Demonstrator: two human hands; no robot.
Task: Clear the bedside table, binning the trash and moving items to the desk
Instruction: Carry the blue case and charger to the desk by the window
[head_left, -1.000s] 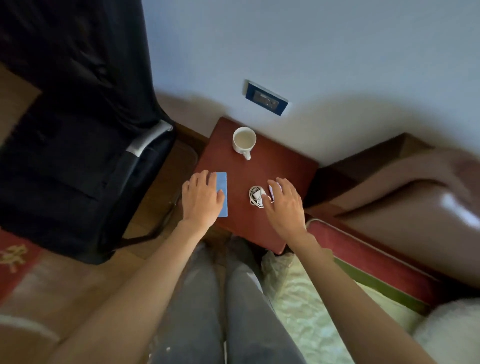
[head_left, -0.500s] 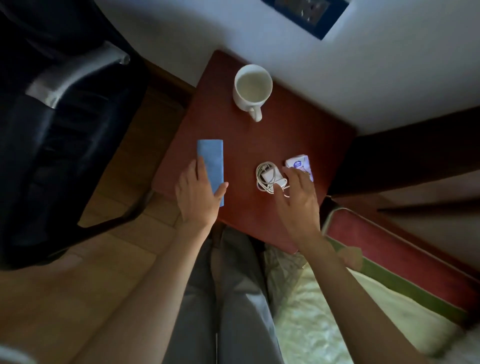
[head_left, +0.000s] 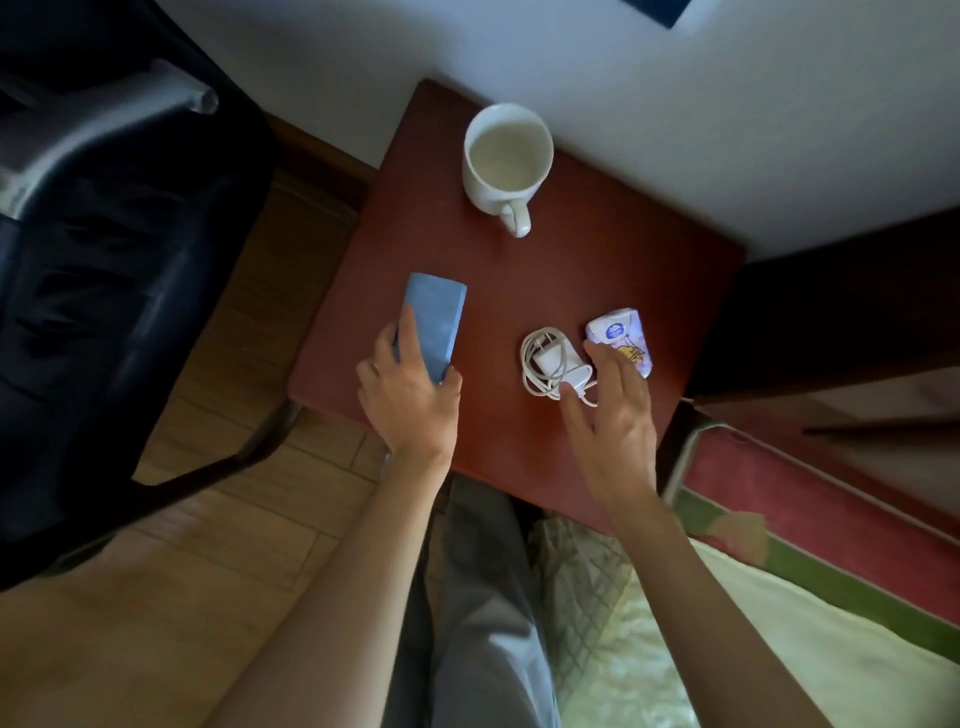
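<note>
Left hand (head_left: 410, 395) grips the phone (head_left: 432, 326), hiding its near end; right hand (head_left: 613, 410), fingers spread, covers part of the charger (head_left: 550, 364) beside the packet (head_left: 621, 343); mug (head_left: 506, 156) behind.

Red-brown bedside table (head_left: 597, 270); white mug (head_left: 506, 161); blue phone (head_left: 434, 325); white charger (head_left: 553, 366); purple-white printed packet (head_left: 621, 340).

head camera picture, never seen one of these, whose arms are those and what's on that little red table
The camera sits on a person's head, looking down, so the arms are their own. No robot here. On the red bedside table stand a white mug, a white charger with coiled cable and a small printed packet. The left hand grips a flat blue phone-like object. The right hand spreads open over the charger and packet, gripping nothing.
</note>
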